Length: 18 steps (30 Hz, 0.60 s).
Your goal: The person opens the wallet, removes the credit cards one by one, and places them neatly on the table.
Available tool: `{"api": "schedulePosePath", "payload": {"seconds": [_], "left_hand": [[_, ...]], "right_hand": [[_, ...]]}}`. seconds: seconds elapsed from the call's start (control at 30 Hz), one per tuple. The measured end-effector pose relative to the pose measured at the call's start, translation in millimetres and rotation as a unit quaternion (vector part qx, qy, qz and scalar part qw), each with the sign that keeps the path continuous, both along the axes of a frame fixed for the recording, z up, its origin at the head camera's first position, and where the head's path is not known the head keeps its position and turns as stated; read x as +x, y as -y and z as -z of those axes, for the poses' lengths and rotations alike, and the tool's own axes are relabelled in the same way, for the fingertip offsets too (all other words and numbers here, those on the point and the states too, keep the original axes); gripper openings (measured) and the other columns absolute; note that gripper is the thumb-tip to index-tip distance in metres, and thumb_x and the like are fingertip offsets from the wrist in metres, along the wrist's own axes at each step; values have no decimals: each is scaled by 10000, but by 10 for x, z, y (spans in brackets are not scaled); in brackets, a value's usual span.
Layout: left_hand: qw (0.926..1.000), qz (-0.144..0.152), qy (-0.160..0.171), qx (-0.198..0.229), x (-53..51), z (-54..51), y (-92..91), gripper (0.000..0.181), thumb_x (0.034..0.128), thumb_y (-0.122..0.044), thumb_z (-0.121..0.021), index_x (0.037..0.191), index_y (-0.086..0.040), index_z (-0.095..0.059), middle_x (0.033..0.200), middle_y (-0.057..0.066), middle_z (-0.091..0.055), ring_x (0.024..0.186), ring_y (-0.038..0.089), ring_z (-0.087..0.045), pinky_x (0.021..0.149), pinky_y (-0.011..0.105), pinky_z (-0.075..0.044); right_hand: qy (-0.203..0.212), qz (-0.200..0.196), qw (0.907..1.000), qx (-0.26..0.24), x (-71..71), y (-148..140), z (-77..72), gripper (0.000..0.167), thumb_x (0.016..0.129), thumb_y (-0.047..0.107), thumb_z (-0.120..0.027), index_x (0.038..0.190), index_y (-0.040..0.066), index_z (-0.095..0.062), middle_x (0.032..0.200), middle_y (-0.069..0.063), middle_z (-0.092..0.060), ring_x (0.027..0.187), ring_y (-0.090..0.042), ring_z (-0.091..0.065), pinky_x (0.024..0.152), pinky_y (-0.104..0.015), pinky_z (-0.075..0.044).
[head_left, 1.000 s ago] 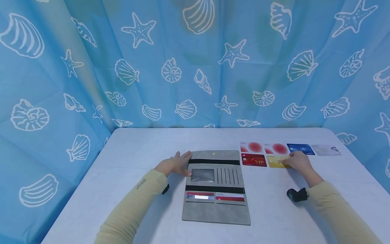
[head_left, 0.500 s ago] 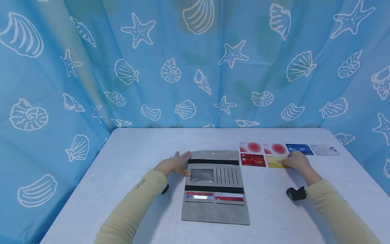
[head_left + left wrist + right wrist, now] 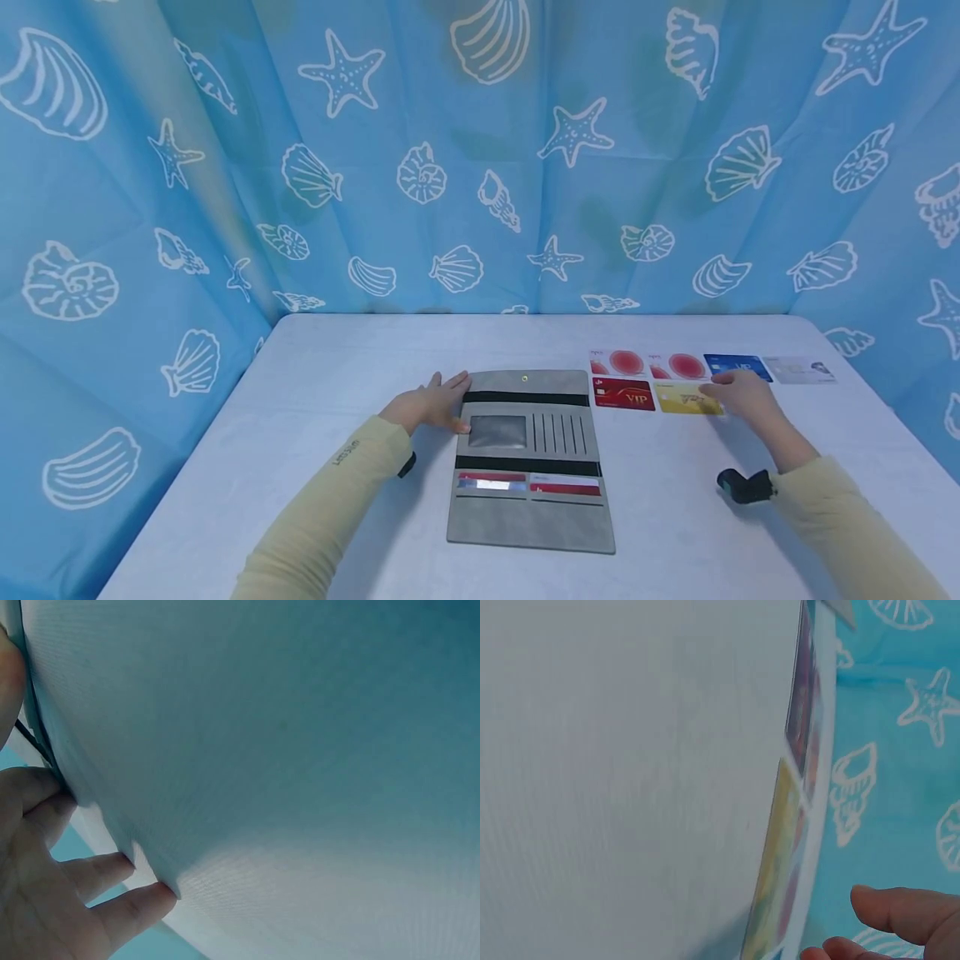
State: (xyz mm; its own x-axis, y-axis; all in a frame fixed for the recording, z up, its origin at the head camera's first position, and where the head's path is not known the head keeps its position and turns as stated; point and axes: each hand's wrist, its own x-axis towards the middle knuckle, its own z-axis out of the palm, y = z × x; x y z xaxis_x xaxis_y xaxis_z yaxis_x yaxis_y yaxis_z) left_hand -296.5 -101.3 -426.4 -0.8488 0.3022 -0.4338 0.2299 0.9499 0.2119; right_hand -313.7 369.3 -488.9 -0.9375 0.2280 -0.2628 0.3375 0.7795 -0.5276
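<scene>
A long grey wallet (image 3: 531, 521) lies unfolded on the table, with red-and-white cards (image 3: 566, 485) in its lower slots. My left hand (image 3: 429, 407) rests at its left edge with fingers spread; in the left wrist view the fingertips (image 3: 161, 896) touch the white cloth. A yellow card (image 3: 678, 398) lies flat to the right of the wallet. Over that card's right end is my right hand (image 3: 746, 400), holding nothing visible. The right wrist view has the thumb (image 3: 900, 911) apart from the fingers, above the yellow card (image 3: 775, 847); the other fingers are mostly cut off.
Beside the yellow card lies a red VIP card (image 3: 624, 394). Behind them a row holds two white cards with red circles (image 3: 626, 362) (image 3: 686, 366), a blue VIP card (image 3: 731, 365) and a silvery card (image 3: 801, 369). A blue shell-print curtain (image 3: 480, 208) surrounds the table.
My right hand has drawn back slightly to the right, uncovering more of the yellow card, which stays in place. The left hand and the wallet have not moved.
</scene>
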Motion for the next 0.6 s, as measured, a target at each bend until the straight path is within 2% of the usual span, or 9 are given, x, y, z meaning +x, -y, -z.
{"api": "schedulePosePath", "payload": {"seconds": [0.13, 0.27, 0.37, 0.47, 0.6], "left_hand": [[10000, -3, 2, 4, 1, 4, -2, 883, 810, -404, -661, 1481, -166, -140, 1548, -25, -88, 1404, 341, -11, 1116, 514, -111], [10000, -26, 10, -16, 1, 13, -3, 881, 811, -411, -657, 1482, -174, -138, 1548, -28, -85, 1405, 335, -12, 1117, 510, -112], [10000, -50, -25, -52, 4, 12, -5, 880, 808, -420, -656, 1482, -182, -142, 1547, -28, -94, 1405, 333, -23, 1113, 514, -125], [9999, -68, -52, -77, 5, 7, -6, 879, 807, -421, -656, 1482, -188, -143, 1546, -29, -100, 1406, 330, -28, 1111, 517, -131], [9999, -44, -54, -86, 1, 7, -4, 877, 810, -420, -652, 1482, -188, -138, 1547, -29, -96, 1406, 329, -26, 1113, 513, -127]], "right_hand": [[-269, -256, 9992, -158, 75, 100, -15, 669, 886, 441, -550, 1295, -70, -413, 1240, -321, -424, 1030, -415, -445, 887, -538, -442], [-274, -506, 9974, -438, 401, 475, -416, 612, 907, 362, -545, 1288, -96, -407, 1235, -329, -421, 1034, -413, -445, 882, -514, -457], [-234, -717, 9957, -529, 620, 744, -687, 536, 909, 270, -552, 1257, -119, -430, 1181, -327, -467, 962, -371, -492, 832, -458, -495], [-278, -892, 9943, -514, 669, 841, -683, 495, 900, 258, -567, 1225, -104, -475, 1108, -294, -529, 855, -281, -534, 743, -374, -524], [-351, -1013, 9920, -670, 767, 1015, -663, 412, 883, 222, -599, 1169, -70, -542, 1047, -244, -585, 790, -211, -558, 701, -322, -533]]}}
